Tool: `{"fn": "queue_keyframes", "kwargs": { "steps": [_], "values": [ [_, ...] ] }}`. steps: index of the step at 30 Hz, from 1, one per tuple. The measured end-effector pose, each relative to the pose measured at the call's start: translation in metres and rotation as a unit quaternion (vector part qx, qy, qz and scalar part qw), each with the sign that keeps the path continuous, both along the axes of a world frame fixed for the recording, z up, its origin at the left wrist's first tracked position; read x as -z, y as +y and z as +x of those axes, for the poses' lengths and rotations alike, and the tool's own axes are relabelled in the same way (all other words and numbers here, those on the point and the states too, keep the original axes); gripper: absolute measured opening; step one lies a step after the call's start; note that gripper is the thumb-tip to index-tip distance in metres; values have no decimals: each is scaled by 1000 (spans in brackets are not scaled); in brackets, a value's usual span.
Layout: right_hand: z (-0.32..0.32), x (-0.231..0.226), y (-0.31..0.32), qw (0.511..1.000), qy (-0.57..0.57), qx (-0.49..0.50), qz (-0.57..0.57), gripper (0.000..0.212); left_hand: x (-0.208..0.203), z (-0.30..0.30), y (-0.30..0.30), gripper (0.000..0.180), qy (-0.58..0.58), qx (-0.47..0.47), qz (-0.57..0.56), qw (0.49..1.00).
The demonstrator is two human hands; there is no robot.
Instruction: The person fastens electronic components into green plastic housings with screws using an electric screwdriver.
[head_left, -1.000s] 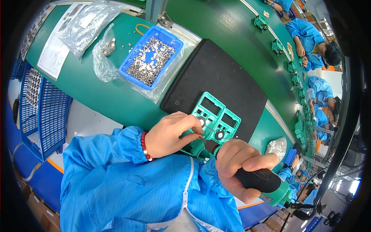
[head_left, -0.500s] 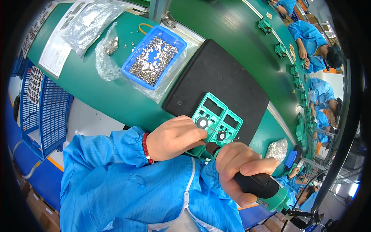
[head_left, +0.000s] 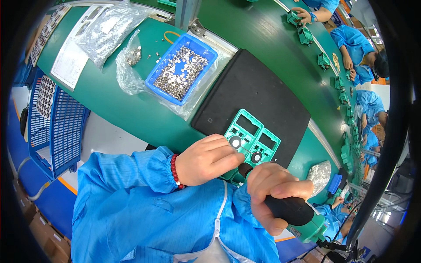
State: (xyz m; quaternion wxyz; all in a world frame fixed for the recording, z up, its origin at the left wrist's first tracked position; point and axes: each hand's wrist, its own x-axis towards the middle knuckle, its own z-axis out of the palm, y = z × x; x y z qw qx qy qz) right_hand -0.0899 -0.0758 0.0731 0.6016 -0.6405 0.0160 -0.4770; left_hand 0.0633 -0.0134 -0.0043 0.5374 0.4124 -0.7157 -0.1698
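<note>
My right hand (head_left: 276,186) is wrapped round a green and black electric screwdriver (head_left: 294,212), whose dark nose points at a green plastic housing (head_left: 246,127). That housing lies on a black mat (head_left: 263,83). Two round speaker-like discs with white centres, a left one (head_left: 235,142) and a right one (head_left: 256,157), sit in it, with a thin wire between them. My left hand (head_left: 208,160) is closed at the housing's near left part, its fingertips by the screwdriver's nose. What those fingers pinch, if anything, is hidden, as is the screwdriver's tip.
A blue tray (head_left: 154,84) of small metal screws stands behind my left hand, beside clear plastic bags (head_left: 109,33). A blue basket (head_left: 55,131) is at far left. Right of the mat lies a filled clear bag (head_left: 319,175). Co-workers sit along the green belt (head_left: 250,30) carrying green housings.
The whole view has shifted slightly, moving the scene right and down. A co-worker's hand now reaches a green housing at the far top right. Both my hands keep nearly the same pose at the housing.
</note>
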Motion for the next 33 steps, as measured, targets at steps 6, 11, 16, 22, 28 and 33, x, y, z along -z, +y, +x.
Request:
{"fn": "queue_keyframes", "kwargs": {
  "steps": [6,11,16,22,28,33],
  "values": [
    [0,6,1,1000,-22,19,4,62,5,1,2,27,-6,-9,-16,1000],
    [-7,16,-2,996,-2,83,-42,54,-12,15,-2,58,-74,-61,115,989],
    [-15,40,-2,995,21,98,-32,50,-1,25,11,74,-152,2,170,974],
    [-19,49,-4,989,59,129,-31,48,5,24,13,77,-162,40,222,961],
    [-16,59,-4,988,45,146,-16,48,6,21,14,77,-170,31,223,959],
    [-19,58,5,976,75,202,8,48,9,19,16,83,-179,20,214,960]
  ]
}}
